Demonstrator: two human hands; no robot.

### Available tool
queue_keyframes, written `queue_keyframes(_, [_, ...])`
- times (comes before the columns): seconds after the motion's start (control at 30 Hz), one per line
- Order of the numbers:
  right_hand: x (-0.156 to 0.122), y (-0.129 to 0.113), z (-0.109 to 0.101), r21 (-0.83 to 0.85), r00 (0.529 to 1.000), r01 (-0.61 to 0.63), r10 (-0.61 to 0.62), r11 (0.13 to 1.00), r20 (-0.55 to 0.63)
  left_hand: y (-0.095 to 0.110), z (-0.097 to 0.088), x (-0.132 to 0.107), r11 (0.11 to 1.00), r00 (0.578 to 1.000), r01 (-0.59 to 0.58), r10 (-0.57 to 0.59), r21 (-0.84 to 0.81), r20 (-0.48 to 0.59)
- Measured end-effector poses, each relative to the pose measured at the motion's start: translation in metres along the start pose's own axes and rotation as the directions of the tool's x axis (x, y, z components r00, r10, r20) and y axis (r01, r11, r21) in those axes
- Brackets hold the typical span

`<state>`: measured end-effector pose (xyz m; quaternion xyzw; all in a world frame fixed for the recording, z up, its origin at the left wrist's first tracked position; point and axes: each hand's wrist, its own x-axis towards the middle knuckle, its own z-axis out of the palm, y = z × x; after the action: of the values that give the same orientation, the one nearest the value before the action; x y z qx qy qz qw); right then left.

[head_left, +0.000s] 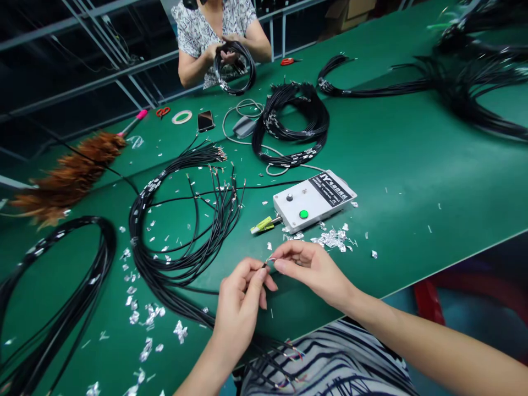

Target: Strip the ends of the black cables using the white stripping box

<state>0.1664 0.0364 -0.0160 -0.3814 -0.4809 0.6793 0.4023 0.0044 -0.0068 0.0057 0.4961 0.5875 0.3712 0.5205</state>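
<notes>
Near the table's front edge my left hand (243, 294) pinches the black jacket of a cable (264, 265) close to its stripped end. My right hand (311, 267) has thumb and index finger closed on the thin coloured wires (271, 259) coming out of that end. Just beyond my hands is a white box (292, 206) with a knob, a green button and a black label; a yellow-green clip-like piece (264, 225) sticks out of its left side. To the left lies a coiled bundle of black cables (142, 236) with several stripped ends.
Foil scraps (332, 240) litter the green table (396, 165). Another cable coil (322, 118) lies behind the box. Across the table a person (214, 33) holds a black coil (251, 71). A feather duster (78, 170), phone (205, 121), tape roll (182, 117) and red-handled scissors (163, 111) lie far left.
</notes>
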Motion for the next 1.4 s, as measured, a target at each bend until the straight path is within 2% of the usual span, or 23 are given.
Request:
queue_keyframes(0.27, [0.002,0.003,0.004,0.216,0.996,-0.082,0.076,0.973,0.036,0.000,0.001,-0.004,0.999,1.000,-0.005,0.005,-0.033,-0.012])
queue_keyframes(0.5, [-0.002,0.008,0.021,0.370,0.991,-0.133,0.115,0.919,0.069,-0.001,0.005,-0.004,0.996,0.994,-0.057,0.050,-0.063,-0.095])
queue_keyframes(0.77, [-0.006,0.008,0.016,0.252,0.997,-0.077,0.073,0.965,0.025,-0.001,0.007,-0.004,0.995,0.992,-0.057,0.047,-0.079,-0.120])
queue_keyframes(0.9, [-0.004,0.008,0.018,0.284,0.998,-0.050,0.039,0.958,0.044,-0.002,0.007,-0.004,0.996,0.992,-0.050,0.040,-0.079,-0.123])
queue_keyframes(1.1, [0.003,0.010,0.016,0.308,0.991,-0.129,0.114,0.943,0.065,-0.002,0.005,-0.006,0.996,0.993,-0.061,0.054,-0.065,-0.106])
queue_keyframes(1.2, [0.006,0.007,0.009,0.255,0.982,-0.175,0.149,0.951,0.119,-0.004,0.003,-0.008,0.996,0.991,-0.084,0.085,0.015,-0.101])
queue_keyframes(1.27, [0.007,0.002,0.004,0.163,0.980,-0.167,0.145,0.972,0.137,-0.006,0.002,-0.010,0.986,0.985,-0.123,0.134,0.111,-0.105])
queue_keyframes(1.33, [0.006,-0.004,0.002,-0.023,0.995,-0.034,0.036,0.999,0.096,-0.008,0.002,-0.011,0.958,0.972,-0.175,0.205,0.226,-0.118])
queue_keyframes(1.37, [0.005,-0.006,0.001,-0.162,0.995,0.094,-0.085,0.982,0.060,-0.008,0.002,-0.011,0.939,0.962,-0.199,0.241,0.279,-0.125])
queue_keyframes(1.4, [0.004,-0.008,0.000,-0.324,0.970,0.241,-0.242,0.915,0.037,-0.008,0.002,-0.011,0.921,0.953,-0.219,0.273,0.323,-0.131])
